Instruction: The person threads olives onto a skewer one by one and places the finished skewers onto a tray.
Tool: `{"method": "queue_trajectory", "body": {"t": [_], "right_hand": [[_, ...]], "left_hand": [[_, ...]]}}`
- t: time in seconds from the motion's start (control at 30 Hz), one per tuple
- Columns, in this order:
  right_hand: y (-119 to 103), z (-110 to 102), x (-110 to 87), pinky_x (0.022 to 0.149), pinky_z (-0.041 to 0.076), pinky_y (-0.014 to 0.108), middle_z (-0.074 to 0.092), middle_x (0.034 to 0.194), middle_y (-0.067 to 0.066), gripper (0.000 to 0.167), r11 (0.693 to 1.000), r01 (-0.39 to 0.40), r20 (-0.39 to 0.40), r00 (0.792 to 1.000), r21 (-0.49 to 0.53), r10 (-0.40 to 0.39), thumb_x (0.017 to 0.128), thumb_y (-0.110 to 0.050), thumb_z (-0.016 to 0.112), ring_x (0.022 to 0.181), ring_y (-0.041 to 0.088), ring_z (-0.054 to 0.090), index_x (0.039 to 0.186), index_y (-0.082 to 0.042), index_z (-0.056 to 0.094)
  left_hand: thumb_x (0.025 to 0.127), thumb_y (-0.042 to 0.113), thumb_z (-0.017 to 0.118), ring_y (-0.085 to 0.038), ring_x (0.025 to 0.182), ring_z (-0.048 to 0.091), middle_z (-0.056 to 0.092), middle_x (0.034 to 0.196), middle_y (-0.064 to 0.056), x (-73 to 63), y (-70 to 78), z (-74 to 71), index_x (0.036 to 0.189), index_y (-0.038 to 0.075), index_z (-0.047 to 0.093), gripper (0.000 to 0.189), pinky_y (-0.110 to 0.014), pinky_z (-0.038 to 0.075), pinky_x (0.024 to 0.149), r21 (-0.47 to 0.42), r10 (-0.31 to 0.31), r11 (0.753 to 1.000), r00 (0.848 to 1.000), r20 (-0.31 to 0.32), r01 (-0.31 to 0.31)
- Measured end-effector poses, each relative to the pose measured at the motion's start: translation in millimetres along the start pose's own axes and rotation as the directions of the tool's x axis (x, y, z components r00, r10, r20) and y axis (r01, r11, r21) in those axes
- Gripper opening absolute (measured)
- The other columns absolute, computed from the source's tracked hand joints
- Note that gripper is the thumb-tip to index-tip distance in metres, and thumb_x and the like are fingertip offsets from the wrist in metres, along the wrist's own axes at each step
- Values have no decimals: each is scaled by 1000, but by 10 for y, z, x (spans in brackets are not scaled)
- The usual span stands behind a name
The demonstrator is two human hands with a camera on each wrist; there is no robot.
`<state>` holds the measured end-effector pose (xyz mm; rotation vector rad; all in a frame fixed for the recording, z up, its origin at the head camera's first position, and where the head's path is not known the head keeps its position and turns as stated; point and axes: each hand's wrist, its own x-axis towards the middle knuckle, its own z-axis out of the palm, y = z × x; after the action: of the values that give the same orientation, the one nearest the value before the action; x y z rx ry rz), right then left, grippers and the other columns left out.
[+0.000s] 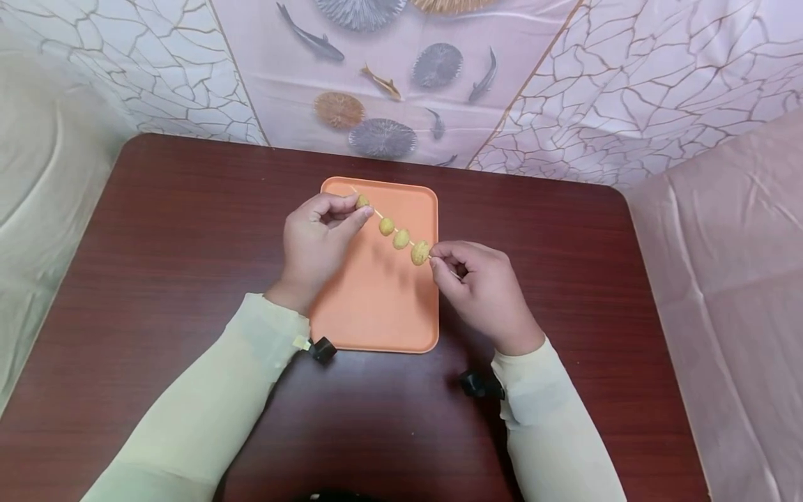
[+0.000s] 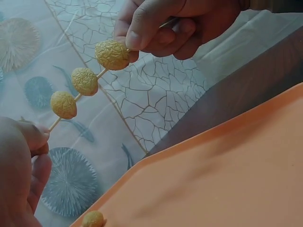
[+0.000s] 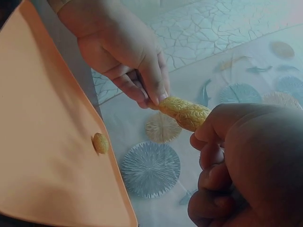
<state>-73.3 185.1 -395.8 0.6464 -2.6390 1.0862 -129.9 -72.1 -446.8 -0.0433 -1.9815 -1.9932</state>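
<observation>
A thin pale skewer (image 1: 379, 214) runs at a slant above the orange tray (image 1: 376, 314), carrying three wrinkled yellow balls (image 1: 401, 239). Its far part is pinched between thumb and finger of my left hand (image 1: 316, 240). My right hand (image 1: 486, 286) grips the near part, fingertips close against the biggest ball (image 2: 112, 55). Behind the right fingers, a short end of stick shows in the head view. One loose yellow ball (image 3: 100, 143) lies on the tray near its far edge; the left wrist view catches this loose ball (image 2: 93, 219) too.
The dark red-brown table (image 1: 188, 230) extends around the tray. Patterned cloth (image 1: 389, 77) hangs behind it, with plain drapes (image 1: 721, 279) at the sides. Small black cameras (image 1: 323, 350) sit at both wrists.
</observation>
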Motion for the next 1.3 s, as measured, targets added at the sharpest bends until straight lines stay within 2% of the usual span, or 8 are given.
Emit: {"method": "queue_trajectory", "body": {"t": [0.27,0.43,0.67,0.93,1.17,1.3], "right_hand": [[15,-17,3,59,41,18,64,79,-3,8,1000,-6,-8,1000,7,7,104,-9,75,66,12,52,101,-10,83],[5,-4,11,60,44,18,65,79,-3,8,1000,-9,-12,1000,12,9,104,-9,76,69,11,54,103,-12,83],[-3,-10,27,60,44,17,68,81,-1,7,1000,-1,-25,1000,21,2,104,-9,76,70,12,56,104,-10,84],[18,-38,33,62,44,17,68,81,0,8,1000,2,-35,999,16,-1,103,-8,76,70,13,56,104,-9,84],[31,-59,32,61,44,16,69,81,1,8,1000,-5,-42,999,11,5,102,-8,77,70,12,56,105,-8,84],[47,-72,31,62,44,15,70,80,1,8,1000,-17,-60,998,3,17,100,-8,78,69,13,57,103,-7,85]], "left_hand": [[91,9,96,-6,91,79,84,110,-13,-36,16,46,107,1,85,21,-22,68,86,1,10,1000,1000,-7,-10],[92,10,95,-6,93,79,83,111,-14,-69,57,80,108,2,86,20,-22,68,88,6,48,999,998,31,-48],[92,8,94,-4,96,78,83,110,-16,-72,53,90,109,2,87,19,-20,68,88,-6,99,995,995,29,-99],[94,15,94,-4,97,77,84,109,-10,-80,51,79,110,6,89,19,-19,67,86,51,135,989,990,47,-138],[94,14,94,-4,96,78,84,109,-11,-79,52,91,110,6,89,18,-19,67,84,43,137,989,989,54,-139],[94,14,94,-5,95,79,84,110,-10,-63,67,75,111,6,88,19,-21,68,85,46,120,991,988,94,-125]]}}
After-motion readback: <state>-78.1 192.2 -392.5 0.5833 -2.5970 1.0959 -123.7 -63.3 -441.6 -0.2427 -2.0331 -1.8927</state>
